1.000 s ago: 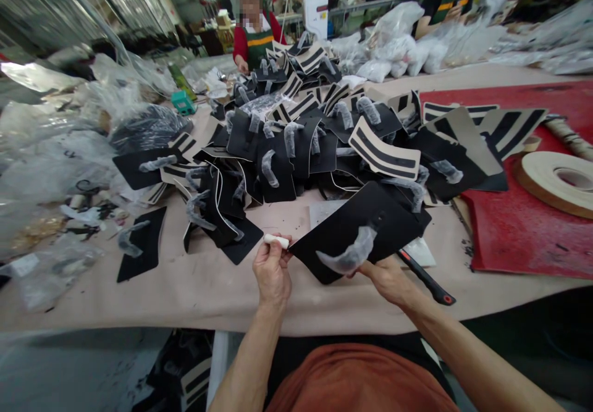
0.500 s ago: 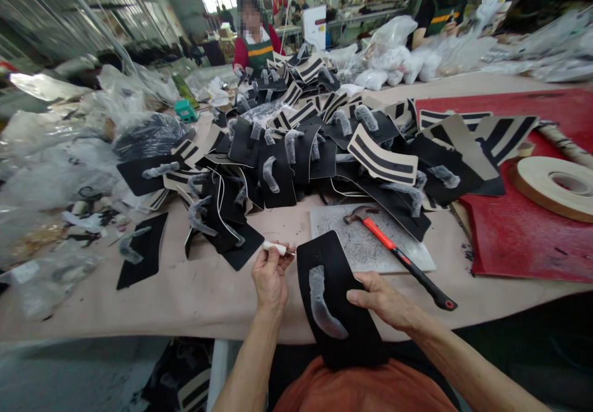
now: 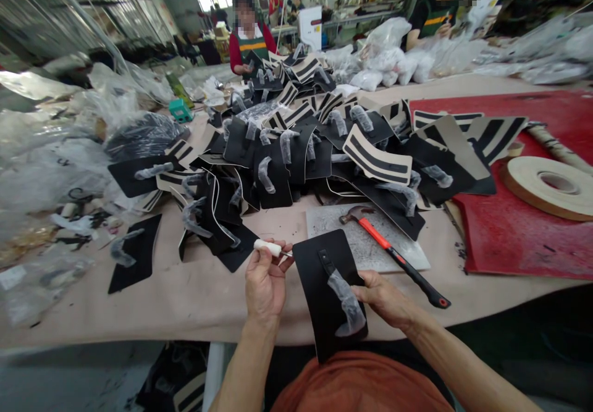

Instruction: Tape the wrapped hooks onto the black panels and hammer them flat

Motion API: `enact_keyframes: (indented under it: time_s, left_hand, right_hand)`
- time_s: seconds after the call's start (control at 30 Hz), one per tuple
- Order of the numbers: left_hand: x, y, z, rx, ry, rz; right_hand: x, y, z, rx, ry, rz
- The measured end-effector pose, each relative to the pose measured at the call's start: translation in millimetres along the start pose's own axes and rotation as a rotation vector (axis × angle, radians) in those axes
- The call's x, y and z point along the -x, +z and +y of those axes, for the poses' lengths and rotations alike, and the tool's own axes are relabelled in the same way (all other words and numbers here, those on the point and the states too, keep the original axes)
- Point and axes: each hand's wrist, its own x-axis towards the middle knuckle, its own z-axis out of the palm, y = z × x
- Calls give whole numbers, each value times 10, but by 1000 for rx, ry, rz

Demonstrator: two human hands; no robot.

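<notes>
Cluttered beige surface (image 3: 208, 304). Over its near edge, the right hand (image 3: 386, 301) pinches a smooth black, curved panel (image 3: 312, 294) bearing a plastic-wrapped strap (image 3: 345, 307); the left hand (image 3: 266, 282) pinches a white-handled tool (image 3: 267, 248), its thin metal shaft beside the panel. Held unsupported, the panel might flex, making the tool slip and scratch it.

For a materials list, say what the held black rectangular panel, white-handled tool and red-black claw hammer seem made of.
Panel: perhaps leather or synthetic; looks smooth, matte.
Tool: handle probably plastic, smooth and evenly white; shaft likely metal, thin and grey.
Hammer: head probably steel, dull and greyish; grip perhaps rubber or plastic, moulded-looking.
</notes>
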Motion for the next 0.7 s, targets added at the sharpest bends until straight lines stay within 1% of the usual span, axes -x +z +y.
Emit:
enact_keyframes:
  time_s: [0.1, 0.17, 0.2, 0.23, 0.3, 0.4, 0.43, 0.47, 0.5, 0.53, 0.6, 0.63, 0.7]
  left_hand:
    - [-31, -4, -24, -9, 8, -2]
    - [-63, -28, -52, -16, 16, 1]
    - [-78, -41, -64, -19, 19, 2]
    - [-90, -52, -72, -21, 22, 3]
    - [-101, -58, -74, -21, 19, 2]
    - [-82, -4, -67, -16, -3, -11]
    - [-67, 32, -76, -13, -11, -17]
    - [-50, 72, -98, -13, -19, -24]
    - [-32, 114, -137, -17, -26, -30]
    - [-17, 154, -192, -29, -33, -33]
    - [1, 209, -350, -84, -45, -17]
    - [0, 217, -443, -121, -60, 10]
    - [-24, 188, -624, -192, -107, 85]
  right_hand:
    - [21, 33, -55, 1, -13, 8]
    - [50, 42, -145, 102, -30, 30]
    - [73, 48, -212, 204, -44, 46]
    - [103, 61, -294, 345, -69, 65]
    - [185, 117, -490, 721, -188, 111]
    - [328, 277, -755, 1318, -534, 216]
    - [364, 344, -801, 1482, -646, 262]
    - [385, 413, -813, 1629, -719, 312]
    - [387, 484, -791, 1760, -741, 365]
    - [370, 555, -734, 1874, -716, 414]
    - [284, 696, -543, 2046, -533, 470]
    - [226, 765, -431, 2095, -426, 459]
    - [111, 884, -229, 2090, -278, 358]
